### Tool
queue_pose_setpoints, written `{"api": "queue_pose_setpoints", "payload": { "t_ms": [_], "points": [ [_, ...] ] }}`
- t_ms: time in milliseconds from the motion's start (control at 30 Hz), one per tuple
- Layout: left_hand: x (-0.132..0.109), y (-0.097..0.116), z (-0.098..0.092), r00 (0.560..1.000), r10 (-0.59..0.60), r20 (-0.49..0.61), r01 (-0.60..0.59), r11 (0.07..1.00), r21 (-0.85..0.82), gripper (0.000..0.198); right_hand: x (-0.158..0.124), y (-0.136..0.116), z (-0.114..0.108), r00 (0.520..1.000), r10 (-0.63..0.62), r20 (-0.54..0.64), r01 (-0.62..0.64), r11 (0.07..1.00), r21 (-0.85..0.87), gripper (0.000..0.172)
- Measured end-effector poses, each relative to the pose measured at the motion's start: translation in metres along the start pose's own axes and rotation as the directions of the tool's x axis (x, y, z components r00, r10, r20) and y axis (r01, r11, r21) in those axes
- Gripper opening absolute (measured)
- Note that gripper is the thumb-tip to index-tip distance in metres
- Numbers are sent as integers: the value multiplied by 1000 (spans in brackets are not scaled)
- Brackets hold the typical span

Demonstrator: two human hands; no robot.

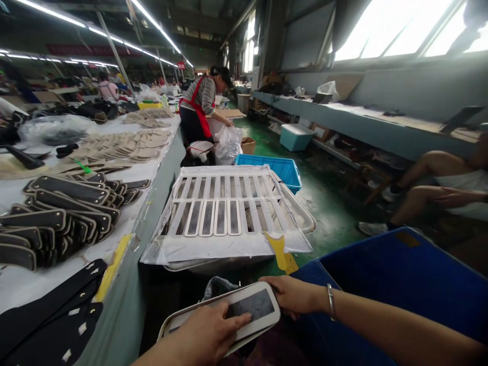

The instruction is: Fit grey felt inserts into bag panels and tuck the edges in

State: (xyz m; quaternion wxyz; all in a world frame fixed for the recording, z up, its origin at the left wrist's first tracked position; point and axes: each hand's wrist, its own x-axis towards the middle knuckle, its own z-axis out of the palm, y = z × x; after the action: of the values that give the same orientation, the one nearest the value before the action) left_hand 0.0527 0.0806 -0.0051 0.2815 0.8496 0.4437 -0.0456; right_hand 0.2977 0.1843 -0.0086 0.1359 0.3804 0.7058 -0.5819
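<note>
A stack of long rounded pieces (259, 304), white-rimmed with a dark grey middle, is held at the bottom centre. My left hand (204, 330) lies across its top face, the index finger stretched over the dark middle and the other fingers partly bent. At the stack's right end my right hand (287, 295) grips the edge, with a silver bracelet on the wrist. Beyond them stands a white slatted frame (229, 249) on a pale tub. Several similar white-rimmed pieces (207, 218) lie side by side in its slots.
Dark strap-like pieces (72, 190) are piled on the left table (129, 223). A deep blue bin (366, 254) stands at the right, a light blue crate (285, 170) behind the frame. One person (202, 101) in a red apron bends over a white bag; another sits at the far right.
</note>
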Motion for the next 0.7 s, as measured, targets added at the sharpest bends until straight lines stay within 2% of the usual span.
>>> {"api": "queue_pose_setpoints", "payload": {
  "t_ms": [100, 200, 300, 400, 467, 533, 600, 667, 700],
  "points": [
    [0, 10, -17, 999, -28, 44, 28, 1000, -5, 44, -9, -11, -2, 990, -116, -80, 108, 990, -94, 31],
    [-1, 20, -27, 995, -60, 82, 63, 997, -32, 48, -15, -19, -4, 990, -93, -111, 80, 990, -115, 34],
    [1, 26, -23, 981, -149, 124, 151, 988, -8, 70, -17, -26, -4, 993, -35, -110, 23, 994, -103, 35],
    [4, 27, -10, 981, -168, 99, 163, 985, 62, 58, -19, -27, -8, 993, -69, -97, 63, 996, -71, 28],
    [6, 26, -3, 983, -160, 95, 151, 984, 95, 54, -17, -19, -14, 999, -40, 11, 39, 998, 57, 35],
    [6, 26, 0, 981, -163, 109, 151, 982, 111, 57, -11, -1, -17, 995, 11, 98, -41, 953, 301, 49],
    [6, 26, -1, 978, -169, 125, 155, 981, 115, 60, 2, 21, -14, 998, 50, 40, -63, 849, 525, 52],
    [5, 27, -4, 976, -169, 134, 155, 982, 112, 62, 23, 41, -1, 996, 75, -45, -35, 816, 577, 42],
    [5, 27, -6, 976, -168, 136, 154, 982, 109, 62, 34, 47, 7, 998, 64, -21, -42, 827, 561, 38]
  ]
}}
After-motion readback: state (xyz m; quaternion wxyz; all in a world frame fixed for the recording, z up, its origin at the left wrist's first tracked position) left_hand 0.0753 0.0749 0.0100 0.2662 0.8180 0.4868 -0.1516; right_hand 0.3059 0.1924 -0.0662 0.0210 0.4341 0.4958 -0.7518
